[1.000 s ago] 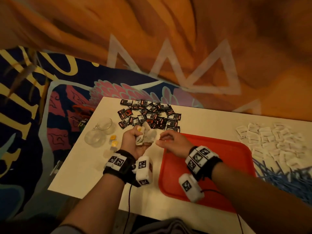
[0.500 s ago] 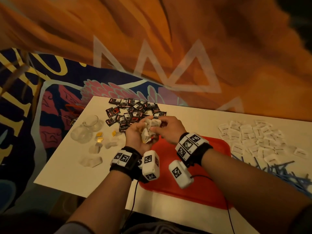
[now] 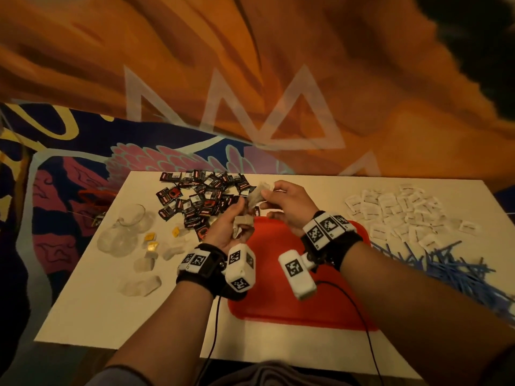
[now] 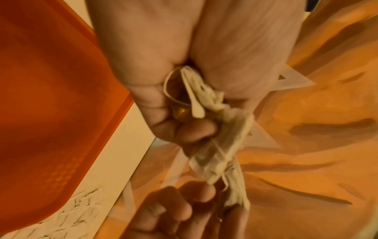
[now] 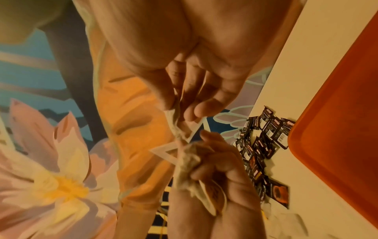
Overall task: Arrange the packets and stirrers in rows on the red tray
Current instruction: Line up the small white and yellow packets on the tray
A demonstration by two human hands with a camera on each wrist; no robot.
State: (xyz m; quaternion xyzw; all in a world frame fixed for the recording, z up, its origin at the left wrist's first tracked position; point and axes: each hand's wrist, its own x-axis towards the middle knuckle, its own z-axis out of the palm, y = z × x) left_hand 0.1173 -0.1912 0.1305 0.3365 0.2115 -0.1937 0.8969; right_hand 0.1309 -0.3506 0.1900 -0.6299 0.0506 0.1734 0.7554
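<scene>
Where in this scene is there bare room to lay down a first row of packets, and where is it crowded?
The red tray holds nothing; its near half, below both wrists, is open. Bare table also lies along the near edge, left of the tray. Crowded: black packets behind the tray, white packets and blue stirrers right, clear wrappers and a glass left.

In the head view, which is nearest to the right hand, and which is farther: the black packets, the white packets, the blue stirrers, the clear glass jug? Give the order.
From the right hand:
1. Black packets, just to its left, almost touching.
2. White packets, to its right on the table.
3. Clear glass jug, far left, and blue stirrers, right and nearer the person: too close to call.
</scene>
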